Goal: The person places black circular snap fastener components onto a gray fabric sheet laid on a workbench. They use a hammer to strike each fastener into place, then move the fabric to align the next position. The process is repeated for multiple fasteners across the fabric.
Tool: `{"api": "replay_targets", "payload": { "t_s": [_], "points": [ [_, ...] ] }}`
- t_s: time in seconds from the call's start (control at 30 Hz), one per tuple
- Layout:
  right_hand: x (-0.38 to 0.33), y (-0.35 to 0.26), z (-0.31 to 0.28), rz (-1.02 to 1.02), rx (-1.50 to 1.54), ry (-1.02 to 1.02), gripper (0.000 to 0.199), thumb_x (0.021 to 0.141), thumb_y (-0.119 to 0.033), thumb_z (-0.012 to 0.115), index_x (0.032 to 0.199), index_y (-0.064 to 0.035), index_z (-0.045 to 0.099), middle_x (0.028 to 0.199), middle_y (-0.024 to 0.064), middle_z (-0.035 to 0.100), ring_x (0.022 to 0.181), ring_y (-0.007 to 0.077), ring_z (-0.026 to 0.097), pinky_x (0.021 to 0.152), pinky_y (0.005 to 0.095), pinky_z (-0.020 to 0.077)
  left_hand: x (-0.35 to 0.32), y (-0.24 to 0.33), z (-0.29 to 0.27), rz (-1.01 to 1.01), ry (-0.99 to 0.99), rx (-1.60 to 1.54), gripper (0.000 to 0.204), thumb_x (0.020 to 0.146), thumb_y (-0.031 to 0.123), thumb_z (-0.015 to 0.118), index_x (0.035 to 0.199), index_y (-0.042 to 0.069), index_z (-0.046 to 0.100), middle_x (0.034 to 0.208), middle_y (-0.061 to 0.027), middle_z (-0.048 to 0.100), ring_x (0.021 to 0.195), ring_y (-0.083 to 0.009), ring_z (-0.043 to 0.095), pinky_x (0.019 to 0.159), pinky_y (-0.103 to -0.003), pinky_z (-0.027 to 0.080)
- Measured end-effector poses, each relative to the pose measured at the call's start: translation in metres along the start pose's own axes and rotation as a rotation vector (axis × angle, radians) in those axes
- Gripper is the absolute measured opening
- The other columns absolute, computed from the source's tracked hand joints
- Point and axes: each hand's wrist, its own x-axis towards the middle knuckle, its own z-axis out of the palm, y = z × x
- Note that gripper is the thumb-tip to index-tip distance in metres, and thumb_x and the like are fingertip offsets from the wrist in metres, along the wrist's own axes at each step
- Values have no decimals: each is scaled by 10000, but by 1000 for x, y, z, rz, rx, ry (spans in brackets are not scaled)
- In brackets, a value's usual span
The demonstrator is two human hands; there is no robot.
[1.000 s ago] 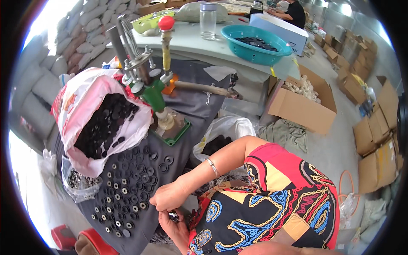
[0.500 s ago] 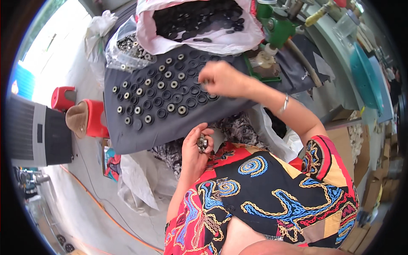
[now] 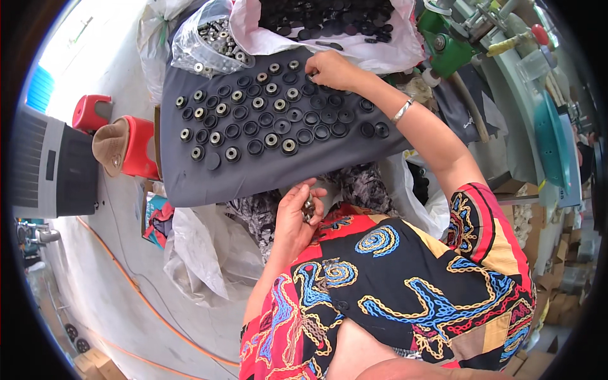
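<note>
Metal bearings [image 3: 308, 209] lie cupped in your left grip [image 3: 294, 216], fingers curled loosely around the small cluster, just off the near edge of the desk [image 3: 240, 180]; that looks like a handy store, close to the layout without covering it. More of them sit inside black rings [image 3: 322, 132] set out on the dark cloth-covered top, mainly toward the left and along the far side, while most rings on the right show no bright metal in the middle. Your rings lie flat in one layer of loose rows, probably so that each can be seen and reached by itself. Your right grip [image 3: 334, 69] is stretched out to the far edge of these rows, fingertips drawn together and angled down; I cannot tell whether they pinch a bearing, since the fingers hide the spot. Beyond the rows, a clear bag [image 3: 185, 50] of metal pieces [image 3: 218, 35] lies open at the far left, and a white sack [image 3: 246, 26] gapes beside it with black discs [image 3: 329, 19] inside; both open toward you, which seems to keep the supply within arm's reach. Your green press [image 3: 451, 45] stands farther right, leaving the middle to the rings
</note>
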Motion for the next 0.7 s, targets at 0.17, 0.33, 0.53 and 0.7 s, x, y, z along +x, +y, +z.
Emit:
{"api": "replay_targets", "payload": {
  "t_s": [0.17, 0.33, 0.53, 0.7],
  "points": [
    [3, -4, -2, 3, -54, -8, 258, 731, -46, 684, 985, -10, 708, 914, 175, 704, 881, 314, 678, 798, 386, 531, -2, -1, 0, 11, -68, -7, 256, 995, 276, 539, 1101, 47, 579, 827, -92, 618, 525, -163, 507, 427, -259, 358],
    [5, 2, 2, -67, -185, 55, 273, 746, -84, 697, 1010, -21, 680, 892, 156, 663, 880, 327, 646, 790, 415, 514, -7, 7, 20, 52, -6, 1, 329, 1007, 337, 506, 1149, 44, 554, 783, -57, 584, 512, -145, 481, 440, -265, 344],
    [-73, -75, -7, -435, 185, 76, 259, 763, -136, 707, 988, -17, 665, 870, 144, 622, 814, 327, 620, 733, 390, 512, -4, 9, 22, 147, 1, 25, 374, 1006, 337, 509, 1208, 22, 522, 765, -48, 575, 507, -141, 489, 437, -257, 341],
    [-134, -120, 12, -253, 501, -256, 257, 748, -197, 700, 854, 31, 647, 840, 176, 628, 809, 334, 636, 735, 393, 513, 4, 4, 34, 204, 29, 157, 330, 1008, 357, 506, 1064, 39, 574, 765, -36, 583, 504, -111, 500, 424, -239, 353]
  ]
}}
